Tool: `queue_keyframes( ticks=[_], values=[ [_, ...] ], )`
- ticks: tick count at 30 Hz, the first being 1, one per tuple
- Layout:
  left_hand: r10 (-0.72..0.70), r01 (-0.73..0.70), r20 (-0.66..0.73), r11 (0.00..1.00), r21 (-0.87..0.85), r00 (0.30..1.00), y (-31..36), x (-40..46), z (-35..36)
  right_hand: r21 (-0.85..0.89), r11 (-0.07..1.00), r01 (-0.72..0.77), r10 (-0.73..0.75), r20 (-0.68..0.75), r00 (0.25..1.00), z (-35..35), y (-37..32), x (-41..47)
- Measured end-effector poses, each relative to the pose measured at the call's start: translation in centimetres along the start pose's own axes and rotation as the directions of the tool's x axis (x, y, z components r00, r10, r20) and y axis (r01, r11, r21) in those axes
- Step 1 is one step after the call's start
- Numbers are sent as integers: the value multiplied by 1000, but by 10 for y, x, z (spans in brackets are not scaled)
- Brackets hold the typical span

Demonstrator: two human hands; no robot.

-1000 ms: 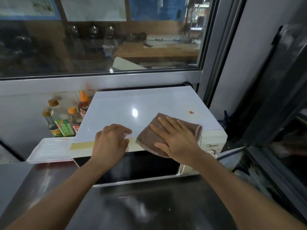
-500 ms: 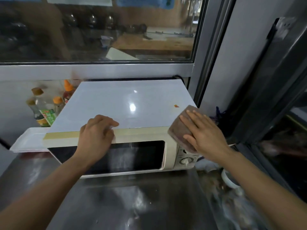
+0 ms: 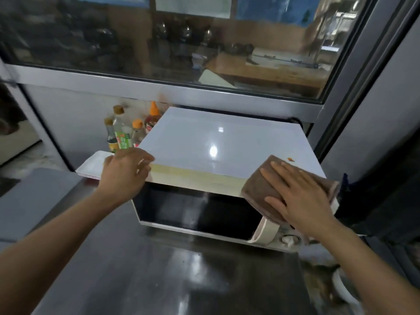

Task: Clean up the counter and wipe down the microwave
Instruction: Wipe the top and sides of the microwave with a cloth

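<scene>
Since half a second ago the left hand [image 3: 126, 171] has slid from the middle of the microwave's front edge out to its left front corner, while the right hand [image 3: 300, 196] and its cloth [image 3: 261, 189] stay at the right front corner. The microwave [image 3: 218, 144] sits on a steel desk [image 3: 159, 269], pushed back under a wide window [image 3: 181, 42]. The right hand lies flat, fingers straight, pressing the brown cloth where it drapes over the microwave's top edge and down toward the control panel; that flat press probably keeps the cloth in full contact for wiping. The left hand rests with fingers loosely bent on the corner, gripping nothing that I can see, likely bracing the microwave against sliding. Left of the microwave stands a cluster of sauce bottles [image 3: 122, 135], with a stack of white trays [image 3: 93, 167] in front of them. The microwave's white top is glossy, mirroring ceiling lights; the desk is dull and streaked.
</scene>
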State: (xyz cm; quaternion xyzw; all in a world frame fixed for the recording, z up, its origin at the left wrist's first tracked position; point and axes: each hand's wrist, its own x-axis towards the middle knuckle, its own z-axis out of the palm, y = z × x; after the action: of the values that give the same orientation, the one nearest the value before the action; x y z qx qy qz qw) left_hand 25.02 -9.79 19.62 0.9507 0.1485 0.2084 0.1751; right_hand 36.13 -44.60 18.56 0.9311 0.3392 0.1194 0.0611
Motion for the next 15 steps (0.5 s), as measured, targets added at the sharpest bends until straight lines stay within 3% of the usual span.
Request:
queue_keyframes(
  ticks=[4,8,15],
  values=[
    [27,-26,13,996,-81,1000,-19,4,-3,-7,998,-70,70,-22,997,0,-31,10],
    [113,-100,61,977,-190,992,-39,11,-5,48,998,-38,43,-101,994,-2,-101,46],
    [47,23,166,917,-397,985,-72,21,-14,26,997,71,-64,-204,977,-3,-215,109]
  ],
)
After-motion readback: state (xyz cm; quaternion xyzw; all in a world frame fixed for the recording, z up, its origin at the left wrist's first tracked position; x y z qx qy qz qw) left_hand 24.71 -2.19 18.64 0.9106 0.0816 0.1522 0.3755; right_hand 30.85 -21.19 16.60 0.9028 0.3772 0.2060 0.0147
